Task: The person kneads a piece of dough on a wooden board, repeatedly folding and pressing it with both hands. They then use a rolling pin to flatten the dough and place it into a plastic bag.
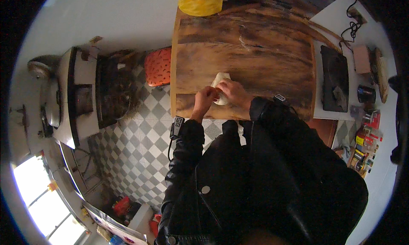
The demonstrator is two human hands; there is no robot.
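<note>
A small cream-white thing (221, 77), soft-looking like folded cloth or a bag, lies near the front edge of the wooden table (251, 57). My left hand (205, 99) is at its left side, fingers drawn together in a pinch close to its middle. From the right my right hand (233, 92) reaches over it, its fingers bent down onto it. The two hands' fingertips nearly meet there and cover the middle of the thing. Too little of it shows to tell its exact kind.
A yellow patterned object (200, 2) sits at the table's far left corner. An orange-red seat (158, 67) stands against the left edge. On the right, a black flat appliance (334, 79) rests on a white counter, with a dark cup (366, 93) and a cable (351, 27) nearby.
</note>
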